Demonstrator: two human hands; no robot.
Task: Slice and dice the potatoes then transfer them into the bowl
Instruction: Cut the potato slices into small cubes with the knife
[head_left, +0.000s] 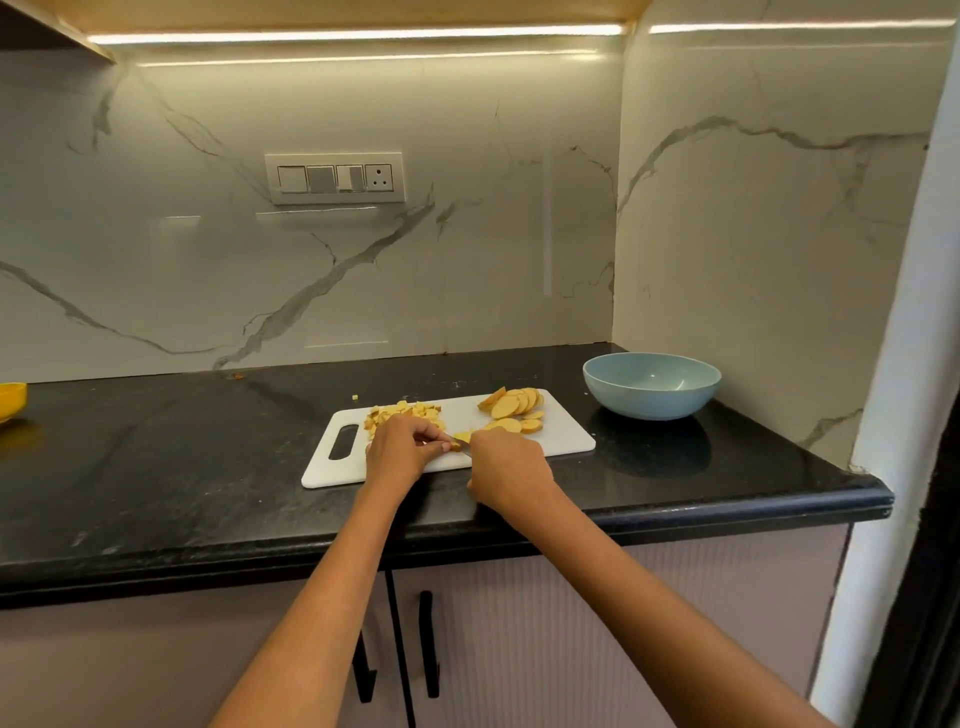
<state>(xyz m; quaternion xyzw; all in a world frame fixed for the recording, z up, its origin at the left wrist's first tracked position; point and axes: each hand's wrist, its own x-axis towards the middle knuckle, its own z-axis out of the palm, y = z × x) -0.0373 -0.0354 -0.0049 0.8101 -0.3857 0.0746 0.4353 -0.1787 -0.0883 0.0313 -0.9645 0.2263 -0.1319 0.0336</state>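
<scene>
Both forearms reach forward from the lower edge of my view, over the cabinet doors (519, 649) and onto the black table (182, 467). My left hand (397, 449) rests on the white cutting board (566, 441), fingers curled and pinching a small potato piece (461, 439) against the board. My right hand (506, 467) sits just beside it, fist closed around a knife (464, 447); only a short part of the blade shows between the two hands, touching the piece. I cannot tell the blade angle.

Diced potato (405, 413) lies in a loose pile on the far left part of the board, just beyond the left hand and near the board's handle slot. Round potato slices (514, 408) lie overlapped on the far right part. One stray cube (355, 398) lies on the table just off the board's far edge.

A light blue bowl (652, 387) stands on the table right of the board, apart from it; no potato shows inside. A yellow dish (11, 400) sits at the left edge of view. A switch panel (335, 178) is mounted on the marble wall.
</scene>
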